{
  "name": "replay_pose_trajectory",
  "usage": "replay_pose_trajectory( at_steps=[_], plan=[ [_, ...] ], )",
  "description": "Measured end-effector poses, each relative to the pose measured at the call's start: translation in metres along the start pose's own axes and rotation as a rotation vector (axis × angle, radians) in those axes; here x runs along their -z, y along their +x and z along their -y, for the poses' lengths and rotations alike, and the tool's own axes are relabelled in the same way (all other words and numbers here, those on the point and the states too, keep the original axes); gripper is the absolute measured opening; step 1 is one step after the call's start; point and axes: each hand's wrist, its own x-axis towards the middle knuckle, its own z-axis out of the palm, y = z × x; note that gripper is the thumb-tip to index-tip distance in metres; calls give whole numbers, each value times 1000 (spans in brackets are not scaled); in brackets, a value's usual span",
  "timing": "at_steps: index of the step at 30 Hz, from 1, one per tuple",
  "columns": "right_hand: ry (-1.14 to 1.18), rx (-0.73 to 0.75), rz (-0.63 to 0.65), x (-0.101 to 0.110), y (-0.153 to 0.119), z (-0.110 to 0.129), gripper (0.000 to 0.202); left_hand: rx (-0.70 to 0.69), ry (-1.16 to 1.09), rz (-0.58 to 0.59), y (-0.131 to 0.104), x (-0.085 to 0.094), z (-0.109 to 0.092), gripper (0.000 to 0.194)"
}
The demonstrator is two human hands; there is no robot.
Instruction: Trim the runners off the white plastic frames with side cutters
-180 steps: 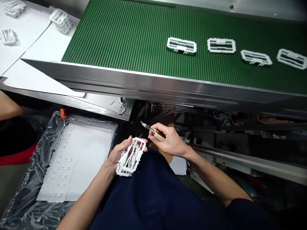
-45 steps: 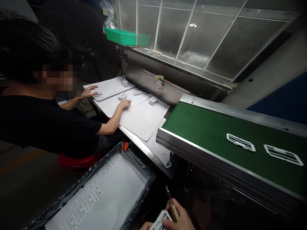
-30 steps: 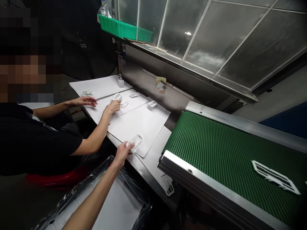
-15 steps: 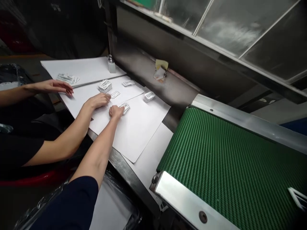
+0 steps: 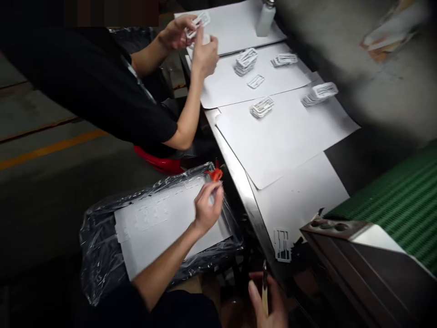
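My left hand (image 5: 207, 208) hovers over a plastic-lined bin, its thumb and fingertips closed together. Whether a small thing sits in that pinch is hidden. Just beyond the fingertips shows an orange thing (image 5: 215, 174) at the bin's corner. At the bottom edge, my right hand (image 5: 269, 303) is closed round a slim tool (image 5: 265, 296) with a cream handle and a dark metal tip pointing up. Past that tip, a white cut-out frame (image 5: 282, 246) lies on the table's near end. A small stack of white cut-out frames (image 5: 262, 107) rests on the white sheet (image 5: 273, 146).
A co-worker's hands (image 5: 203, 54) hold white cut-out pieces at the table's far end. More stacks (image 5: 246, 61) and a white bottle (image 5: 266, 19) stand there. The green conveyor belt (image 5: 392, 205) borders the right. Below left is the bin's black plastic liner (image 5: 99, 255), holding white sheets.
My left hand has left the small stack on the sheet and come back over the bin. My right hand has entered view with the tool. The co-worker's hands have lifted pieces. The view has turned left and down.
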Motion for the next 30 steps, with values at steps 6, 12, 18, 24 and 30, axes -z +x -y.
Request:
replay_pose_trajectory(
  at_steps=[6,12,18,24,30],
  plan=[
    [-22,162,-21,-40,58,42,41,459,421,-156,-100,155,161,27],
    [-212,343,-481,-24,111,86,50,425,600,3,-67,198,231,36],
    [-445,233,-852,5,198,102,60,464,722,-5,-38,167,241,68],
    [-415,230,-940,-11,225,91,58,642,781,-115,-44,133,234,69],
    [-448,520,-765,-56,180,89,40,481,779,11,-59,100,220,41]
  ],
)
